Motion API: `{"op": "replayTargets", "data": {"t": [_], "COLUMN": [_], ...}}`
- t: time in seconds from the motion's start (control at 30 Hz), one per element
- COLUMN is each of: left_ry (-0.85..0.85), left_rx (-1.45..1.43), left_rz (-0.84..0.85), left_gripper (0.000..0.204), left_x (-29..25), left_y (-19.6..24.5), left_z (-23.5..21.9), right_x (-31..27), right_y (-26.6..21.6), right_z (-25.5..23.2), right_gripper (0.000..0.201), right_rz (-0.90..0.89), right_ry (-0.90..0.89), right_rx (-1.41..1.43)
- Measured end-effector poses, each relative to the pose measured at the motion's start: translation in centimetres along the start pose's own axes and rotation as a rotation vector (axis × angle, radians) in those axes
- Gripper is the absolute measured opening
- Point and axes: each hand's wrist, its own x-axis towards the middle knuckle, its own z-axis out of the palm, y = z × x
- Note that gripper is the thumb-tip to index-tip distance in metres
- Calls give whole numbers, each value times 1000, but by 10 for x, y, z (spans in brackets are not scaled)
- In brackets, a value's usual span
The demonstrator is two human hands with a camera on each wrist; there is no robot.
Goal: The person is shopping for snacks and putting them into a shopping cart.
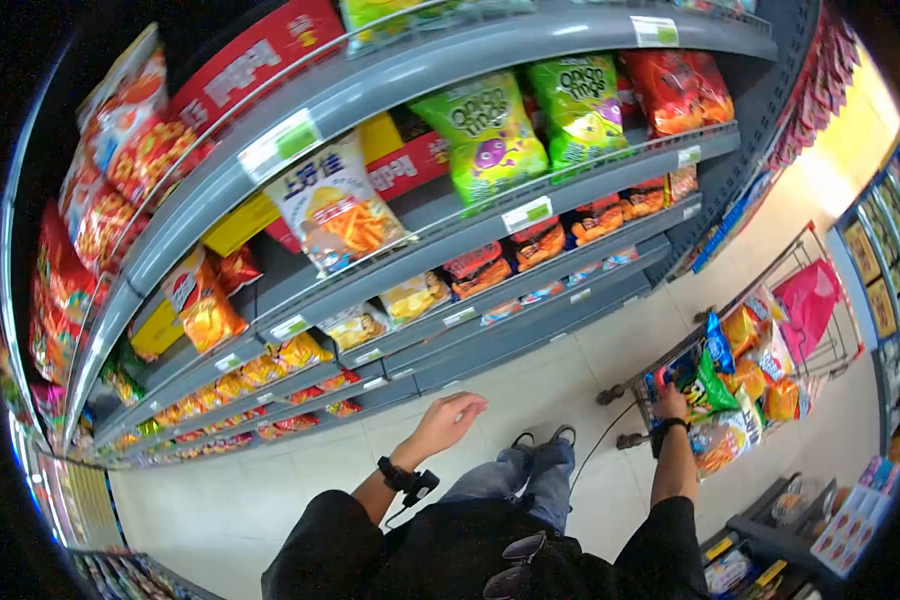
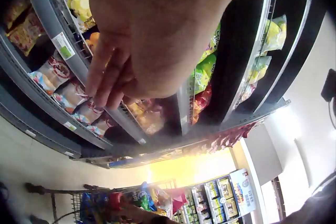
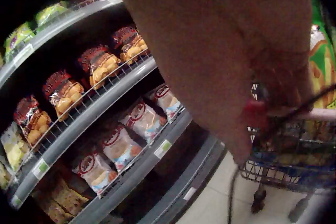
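My left hand (image 1: 448,422) hangs in the air before the snack shelves, fingers loosely extended and holding nothing. In the left wrist view, that hand (image 2: 142,50) overlaps the shelf fronts. My right hand (image 1: 673,403) grips the handle of a shopping cart (image 1: 808,242) at its near end. The right wrist view shows the hand (image 3: 226,40) from behind at the cart's handlebar (image 3: 315,113), its fingers partly hidden. Bagged snacks fill the cart, among them a green bag (image 1: 710,388), a blue bag (image 1: 718,345) and a large chip bag (image 1: 727,437). A pink-red item (image 1: 808,305) lies at the far end.
Curved grey shelves carry green onion ring bags (image 1: 488,140), a white chip bag (image 1: 340,208) and orange-red bags (image 1: 535,240). A thin cable (image 1: 602,440) runs beside the cart. Stocked racks (image 1: 875,245) stand to the right, and a low display (image 1: 770,530) is at lower right.
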Motion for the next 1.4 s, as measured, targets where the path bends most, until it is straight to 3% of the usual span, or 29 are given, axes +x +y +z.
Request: {"op": "replayTargets", "data": {"t": [0.13, 0.2, 0.33, 0.53, 0.57, 0.6, 0.67, 0.8, 0.87, 0.9, 0.97, 1.07, 1.13, 1.17, 1.27, 1.37, 1.4], "left_ry": [-53, -89, -100, -196, -229, -250, -365, -472, -485, -494, -563, -415, -530, -585, -517, -434, -405], "left_rx": [2, 0, 41, 1, -11, -19, 9, 76, 189, 243, 264, -391, -495, -548, -497, -612, -646], "left_rz": [61, 73, 148, 72, 45, 14, -34, 7, 80, 118, -175, -763, -686, -646, -634, -633, -630], "left_gripper": [18, 18, 18, 19, 19, 19, 20, 32, 44, 50, 57, 54, 48, 45, 34, 30, 30], "left_x": [-3, -5, -15, -51, -56, -59, -69, -81, -76, -70, -54, -53, -50, -49, -51, -51, -52], "left_y": [14, 20, 27, 40, 39, 44, 31, -43, -63, -70, -65, -68, -90, -96, -81, -75, -75], "left_z": [7, 11, 30, 60, 65, 75, 98, 147, 173, 186, 217, 276, 307, 317, 322, 321, 320], "right_x": [-38, -69, -107, -169, -175, -181, -201, -221, -236, -244, -252, -283, -299, -310, -338, -340, -339], "right_y": [-22, -31, -48, -78, -84, -82, -97, -104, -98, -96, -79, -49, -14, 6, 49, 62, 59], "right_z": [6, 5, 15, 38, 45, 50, 63, 65, 31, 10, -17, -70, -68, -67, -64, -53, -49], "right_gripper": [36, 28, 31, 34, 17, 18, 19, 21, 23, 23, 23, 24, 24, 30, 64, 93, 99], "right_rz": [-62, -99, -108, -134, -152, -174, -231, -293, -324, -320, -253, -98, -22, 49, 205, 258, 255], "right_ry": [-88, 5, 11, -31, 20, 56, 247, 131, 124, 172, 271, 373, 529, 529, 561, 413, 350], "right_rx": [11, 61, -7, 30, 36, 10, 6, 162, 214, 444, 607, 769, 791, 739, 429, 426, 604]}}
